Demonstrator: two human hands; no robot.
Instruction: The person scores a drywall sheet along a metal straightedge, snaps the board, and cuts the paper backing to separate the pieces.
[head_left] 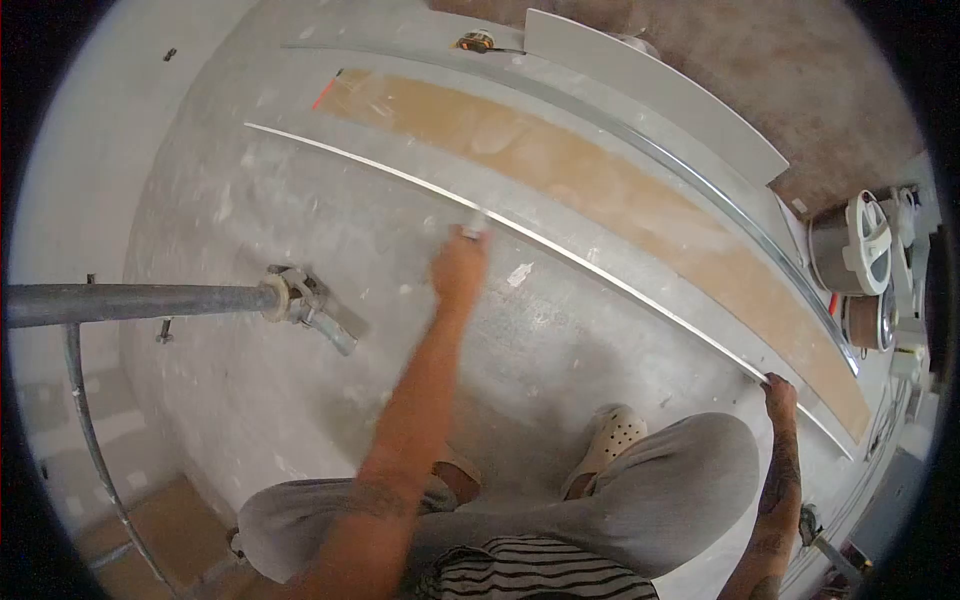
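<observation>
A long thin white strip point(590, 268) runs diagonally over the grey floor, from upper left to lower right. My left hand point(462, 268) is closed around a small pale object point(474, 226) at the strip's near edge, left of its middle; blur hides what the object is. Near the strip's right end, my right hand point(780, 396) is closed on it. Just beyond the strip lies a long brown board point(560, 180), with a red mark at its left end.
A metal profile point(690, 180) lies behind the board. Farther back are a white panel point(640, 85) and a tape measure point(477, 42). Buckets point(848, 245) stand at the right. A metal pole point(140, 303) with a clamp point(300, 295) juts in from the left.
</observation>
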